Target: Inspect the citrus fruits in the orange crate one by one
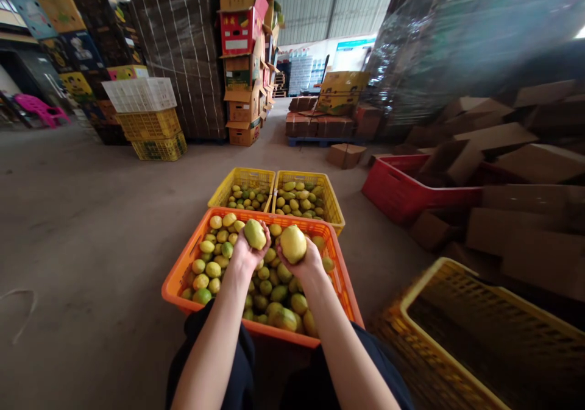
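Observation:
My left hand [247, 256] cups a green-yellow lemon [255, 234], palm up with the fingers curled round its side. A larger, paler yellow lemon [293, 243] rests in my right hand [307, 262], gripped from below and the side. Both hands are above an orange crate [174, 281], side by side and a little apart. Many loose lemons [212, 269] fill the crate, from yellow to green. Just beyond it stand two yellow crates, the left one [220, 189] and the right one [335, 198], each with more lemons inside.
At the right lie a yellow crate [425, 282] and a red crate [402, 200] among flattened cardboard boxes [525, 227]. Stacked white and yellow crates [150, 123] stand at the left. Behind are a tall column of cartons [240, 81] and a wrapped pallet load [183, 63].

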A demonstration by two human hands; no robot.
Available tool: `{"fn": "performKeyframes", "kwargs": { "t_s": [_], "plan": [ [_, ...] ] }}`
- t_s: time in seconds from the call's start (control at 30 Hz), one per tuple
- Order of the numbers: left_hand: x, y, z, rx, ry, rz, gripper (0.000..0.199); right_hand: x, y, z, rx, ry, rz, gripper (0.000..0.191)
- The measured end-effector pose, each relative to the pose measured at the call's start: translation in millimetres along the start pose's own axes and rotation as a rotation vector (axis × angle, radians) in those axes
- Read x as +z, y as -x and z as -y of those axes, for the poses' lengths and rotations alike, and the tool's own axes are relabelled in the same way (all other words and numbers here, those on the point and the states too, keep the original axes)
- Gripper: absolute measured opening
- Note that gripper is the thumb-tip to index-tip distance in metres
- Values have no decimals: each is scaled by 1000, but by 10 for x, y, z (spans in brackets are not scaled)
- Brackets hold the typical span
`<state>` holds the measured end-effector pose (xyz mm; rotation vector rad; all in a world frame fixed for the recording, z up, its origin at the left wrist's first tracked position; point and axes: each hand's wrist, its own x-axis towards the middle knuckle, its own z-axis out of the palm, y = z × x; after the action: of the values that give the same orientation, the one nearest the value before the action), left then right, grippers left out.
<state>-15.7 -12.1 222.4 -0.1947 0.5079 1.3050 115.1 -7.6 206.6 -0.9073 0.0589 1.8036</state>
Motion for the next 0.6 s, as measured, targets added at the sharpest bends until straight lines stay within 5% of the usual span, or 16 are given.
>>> {"fn": "performKeyframes", "kwargs": {
  "t_s": [0.3, 0.6],
  "plan": [
    [4, 14, -22, 61, 51, -27, 27, -1, -29, -7, -39, -110, 80, 4],
    [-5, -31, -23, 2, -28, -49, 33, 25, 2, -10, 7, -54, 64, 12]
  ]
}}
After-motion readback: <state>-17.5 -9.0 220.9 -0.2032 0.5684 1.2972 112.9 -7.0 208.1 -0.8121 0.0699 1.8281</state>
